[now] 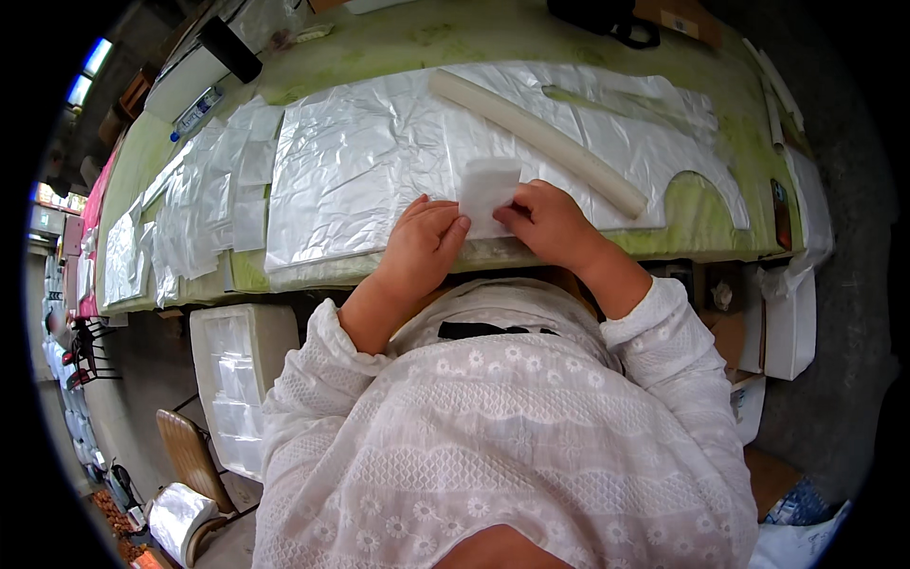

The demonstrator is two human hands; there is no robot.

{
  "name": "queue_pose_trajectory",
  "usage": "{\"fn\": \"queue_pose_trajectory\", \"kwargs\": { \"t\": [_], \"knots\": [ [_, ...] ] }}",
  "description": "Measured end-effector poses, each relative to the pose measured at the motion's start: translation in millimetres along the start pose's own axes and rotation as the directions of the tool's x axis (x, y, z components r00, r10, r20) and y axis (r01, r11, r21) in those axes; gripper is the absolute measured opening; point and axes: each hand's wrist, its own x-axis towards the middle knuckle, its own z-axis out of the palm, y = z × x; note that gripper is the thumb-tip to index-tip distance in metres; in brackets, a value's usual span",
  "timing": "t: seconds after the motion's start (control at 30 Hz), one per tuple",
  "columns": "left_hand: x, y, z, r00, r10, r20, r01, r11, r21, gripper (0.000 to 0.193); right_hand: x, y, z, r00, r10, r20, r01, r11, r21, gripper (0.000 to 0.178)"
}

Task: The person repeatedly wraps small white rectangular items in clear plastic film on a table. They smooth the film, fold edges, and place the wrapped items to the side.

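Note:
Upright between my hands stands a small folded white plastic sheet, thin and slightly see-through. My right hand pinches its right edge between thumb and bent fingers. At its lower left edge, my left hand holds it with thumb and fingers drawn together. Beneath my hands lies a layer of large, crinkled clear-white plastic sheets, with a curved cut-out at the right end. A long pale tube rests slantwise across these sheets, just beyond my right hand.
Folded plastic packets overlap on the table's left side. A white box of similar packets stands below the front edge. A black cylinder and a blue-white tube sit far left; a phone lies at right.

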Motion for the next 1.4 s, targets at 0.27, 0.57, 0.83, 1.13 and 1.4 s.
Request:
{"fn": "queue_pose_trajectory", "kwargs": {
  "t": [0.27, 0.57, 0.83, 1.13, 1.4],
  "knots": [
    [13, 8, 9, 0.964, -0.219, -0.150, 0.209, 0.975, -0.079, 0.068, 37, -13, -4, 0.917, 0.387, 0.093, -0.384, 0.922, -0.048, 0.032],
    [20, 22, 17, 0.996, -0.030, 0.083, -0.003, 0.929, 0.371, 0.091, 52, -15, -1, 0.904, 0.402, 0.143, -0.371, 0.907, -0.198, 0.032],
    [18, 25, 18, 0.995, -0.082, 0.063, 0.044, 0.885, 0.463, 0.094, 24, -19, 4, 0.925, 0.380, 0.031, -0.379, 0.925, -0.023, 0.043],
    [-18, 32, 4, 0.965, 0.108, 0.240, -0.186, 0.923, 0.336, 0.086, -69, -33, 13, 0.980, 0.197, -0.037, -0.162, 0.886, 0.435, 0.023],
    [-11, 24, -1, 0.984, 0.087, 0.153, -0.115, 0.977, 0.180, 0.055, -40, 2, 5, 0.919, -0.356, -0.171, 0.329, 0.930, -0.164, 0.033]
  ]
}}
